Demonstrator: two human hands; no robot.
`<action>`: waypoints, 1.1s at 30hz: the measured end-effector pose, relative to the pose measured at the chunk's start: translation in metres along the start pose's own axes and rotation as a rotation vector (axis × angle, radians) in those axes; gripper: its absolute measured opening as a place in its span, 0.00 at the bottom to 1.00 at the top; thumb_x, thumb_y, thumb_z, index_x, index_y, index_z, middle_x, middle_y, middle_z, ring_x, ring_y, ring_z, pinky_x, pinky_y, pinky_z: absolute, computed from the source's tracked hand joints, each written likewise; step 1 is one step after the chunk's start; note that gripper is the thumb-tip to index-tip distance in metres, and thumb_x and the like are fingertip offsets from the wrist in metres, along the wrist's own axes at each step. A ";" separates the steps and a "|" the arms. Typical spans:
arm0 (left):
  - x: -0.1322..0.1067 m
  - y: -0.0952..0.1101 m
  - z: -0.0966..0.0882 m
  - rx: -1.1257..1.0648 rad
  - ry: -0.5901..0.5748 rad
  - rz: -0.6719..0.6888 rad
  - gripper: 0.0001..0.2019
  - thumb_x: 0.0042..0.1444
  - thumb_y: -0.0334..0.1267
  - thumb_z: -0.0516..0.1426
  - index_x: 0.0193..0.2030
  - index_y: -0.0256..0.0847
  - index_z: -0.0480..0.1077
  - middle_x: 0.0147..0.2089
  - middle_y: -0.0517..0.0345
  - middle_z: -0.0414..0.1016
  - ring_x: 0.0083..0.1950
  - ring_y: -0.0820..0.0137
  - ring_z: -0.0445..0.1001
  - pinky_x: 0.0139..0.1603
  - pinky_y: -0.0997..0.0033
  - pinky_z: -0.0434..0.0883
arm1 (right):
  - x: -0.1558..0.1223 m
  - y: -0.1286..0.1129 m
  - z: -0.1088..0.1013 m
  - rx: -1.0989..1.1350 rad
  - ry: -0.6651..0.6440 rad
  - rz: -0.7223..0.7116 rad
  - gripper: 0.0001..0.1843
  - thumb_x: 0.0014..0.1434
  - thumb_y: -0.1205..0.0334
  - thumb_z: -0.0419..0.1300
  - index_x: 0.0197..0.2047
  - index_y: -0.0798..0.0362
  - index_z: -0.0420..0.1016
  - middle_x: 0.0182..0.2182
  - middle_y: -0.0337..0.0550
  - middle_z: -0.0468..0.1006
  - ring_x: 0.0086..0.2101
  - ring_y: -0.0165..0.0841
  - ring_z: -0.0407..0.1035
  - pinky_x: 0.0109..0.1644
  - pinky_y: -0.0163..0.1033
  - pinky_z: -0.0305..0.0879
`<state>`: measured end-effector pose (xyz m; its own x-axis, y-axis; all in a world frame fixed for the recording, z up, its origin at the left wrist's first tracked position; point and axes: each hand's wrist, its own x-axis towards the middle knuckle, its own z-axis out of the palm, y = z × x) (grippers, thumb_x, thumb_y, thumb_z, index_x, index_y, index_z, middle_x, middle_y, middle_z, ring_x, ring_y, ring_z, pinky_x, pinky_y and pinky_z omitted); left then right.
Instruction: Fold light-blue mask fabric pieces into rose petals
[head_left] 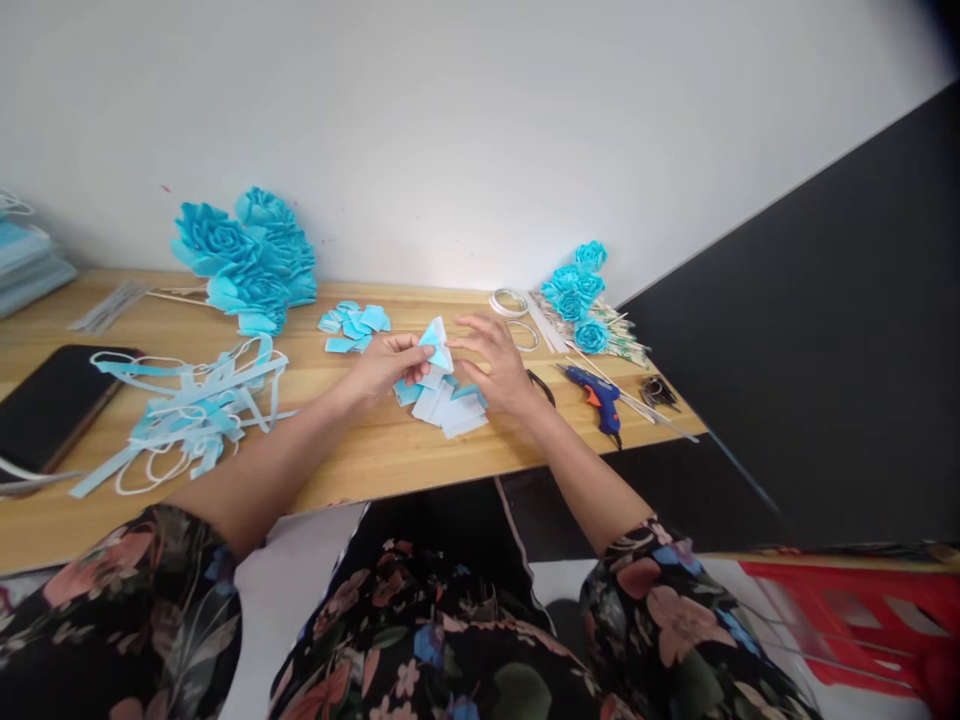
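Pinched between the thumb and fingers of my left hand (397, 362) is a folded blue-and-white fabric piece (435, 338), its tip pointing up. My right hand (491, 358) is just to the right of it, fingers apart and curved toward its edge; whether a fingertip touches it I cannot tell. Below both hands lies a loose pile of blue and white cut pieces (454, 408). Behind my left hand is another small heap of blue pieces (356, 324).
Blue fabric flowers (244, 255) stand at the back left, smaller ones (574, 288) at the back right. Cut mask strips with ear loops (199, 405) and a phone (56, 400) lie left. Tape rolls (508, 302), a blue glue gun (598, 395) and thin sticks (630, 398) lie right.
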<state>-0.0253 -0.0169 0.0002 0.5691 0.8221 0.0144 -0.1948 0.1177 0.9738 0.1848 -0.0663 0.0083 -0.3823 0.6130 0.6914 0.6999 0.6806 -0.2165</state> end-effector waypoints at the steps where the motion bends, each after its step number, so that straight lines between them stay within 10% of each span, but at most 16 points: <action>1: 0.001 -0.001 -0.001 0.001 0.005 -0.005 0.19 0.43 0.48 0.69 0.23 0.36 0.69 0.21 0.61 0.72 0.20 0.79 0.66 0.24 0.77 0.63 | 0.001 -0.001 0.000 0.020 -0.009 0.023 0.15 0.63 0.66 0.57 0.50 0.43 0.75 0.58 0.43 0.73 0.60 0.41 0.64 0.64 0.55 0.61; 12: 0.003 -0.007 -0.004 0.102 0.019 -0.008 0.19 0.44 0.50 0.68 0.23 0.36 0.70 0.22 0.60 0.72 0.22 0.79 0.66 0.25 0.77 0.64 | 0.016 0.001 0.005 0.771 -0.060 0.669 0.25 0.59 0.45 0.62 0.55 0.47 0.69 0.42 0.43 0.81 0.43 0.36 0.75 0.48 0.43 0.73; 25: 0.004 -0.003 -0.006 0.274 0.050 0.012 0.19 0.47 0.53 0.65 0.24 0.37 0.69 0.22 0.60 0.72 0.22 0.77 0.66 0.24 0.76 0.64 | 0.039 -0.005 0.031 0.847 -0.091 0.713 0.15 0.51 0.51 0.65 0.35 0.55 0.76 0.25 0.34 0.70 0.26 0.26 0.61 0.32 0.34 0.59; 33: 0.002 0.002 -0.005 0.298 0.085 0.036 0.18 0.48 0.51 0.64 0.21 0.38 0.69 0.20 0.60 0.71 0.21 0.77 0.64 0.24 0.75 0.63 | 0.039 0.004 0.039 0.818 0.003 0.706 0.16 0.55 0.52 0.63 0.44 0.52 0.76 0.24 0.32 0.67 0.26 0.27 0.63 0.31 0.33 0.64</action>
<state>-0.0283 -0.0127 0.0011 0.4951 0.8677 0.0436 0.0362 -0.0708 0.9968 0.1493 -0.0241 0.0069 -0.0478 0.9717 0.2312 0.1462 0.2358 -0.9607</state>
